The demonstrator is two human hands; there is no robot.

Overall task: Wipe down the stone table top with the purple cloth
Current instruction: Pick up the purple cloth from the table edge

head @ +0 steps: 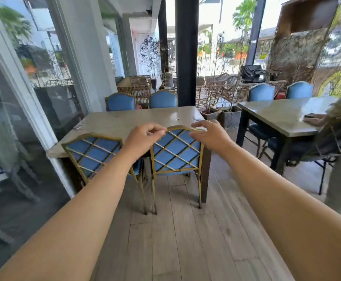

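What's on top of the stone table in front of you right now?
The stone table looks mostly bare: a few small marks, no purple cloth visible. Both hands, left hand and right hand, and two chair backs hide its near edge.

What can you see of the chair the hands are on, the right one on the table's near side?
The chair stands upright on the wooden floor, pushed in against the stone table, its back toward the camera. Blue padding shows behind a gold, metal-looking diamond lattice and arched frame. The left hand pinches the top rail; the right hand rests open at its right end, contact unclear.
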